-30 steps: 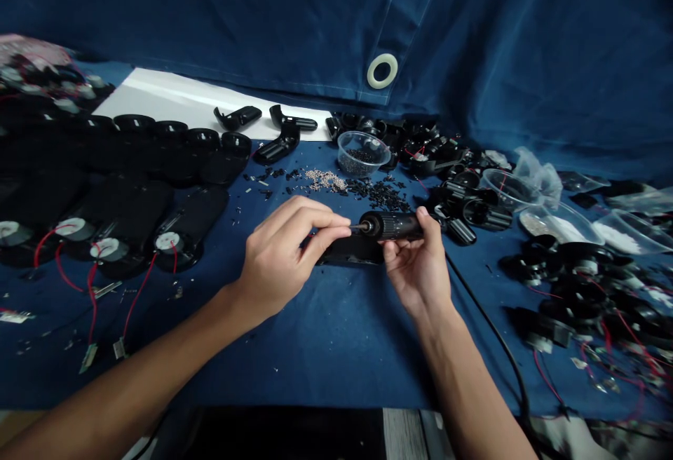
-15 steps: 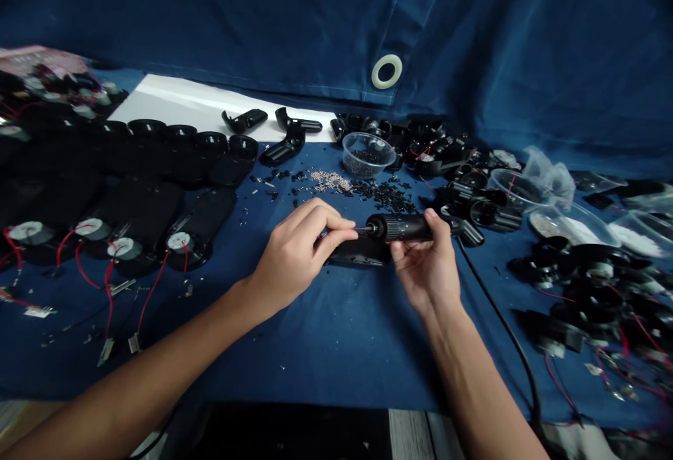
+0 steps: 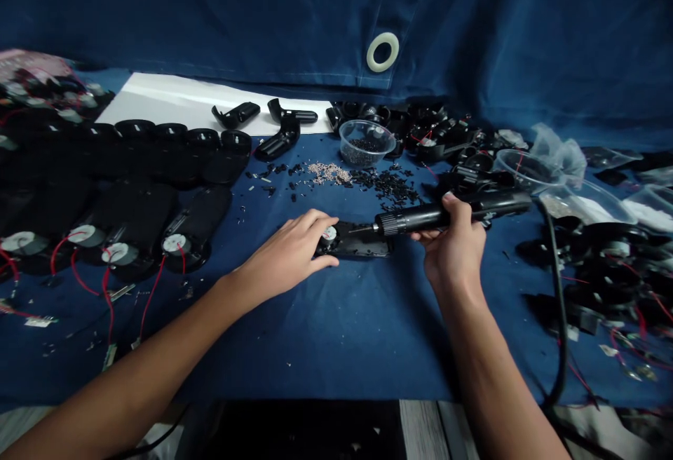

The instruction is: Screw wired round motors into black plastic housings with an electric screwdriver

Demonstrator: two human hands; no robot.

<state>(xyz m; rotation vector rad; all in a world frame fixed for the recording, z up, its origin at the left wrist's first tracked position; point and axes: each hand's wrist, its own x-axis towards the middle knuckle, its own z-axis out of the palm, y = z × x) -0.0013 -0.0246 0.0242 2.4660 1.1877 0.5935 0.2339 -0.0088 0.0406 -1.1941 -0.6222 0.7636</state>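
Observation:
My right hand (image 3: 452,246) is wrapped round a black corded electric screwdriver (image 3: 446,213), held almost level with its bit pointing left at a black plastic housing (image 3: 353,242) on the blue cloth. My left hand (image 3: 291,256) lies on the left end of that housing, fingers curled over it beside a small white round part (image 3: 329,234). The screwdriver's bit tip sits just above the housing's middle.
Rows of black housings with white discs and red wires (image 3: 120,235) fill the left. Loose screws (image 3: 327,172) and a clear cup (image 3: 366,141) lie behind the hands. Black parts and clear tubs (image 3: 568,200) crowd the right. The screwdriver's cable (image 3: 558,306) runs down the right.
My left hand left the screwdriver's bit tip and dropped onto the housing. My right hand slid the screwdriver to the right and aimed its bit down at the housing.

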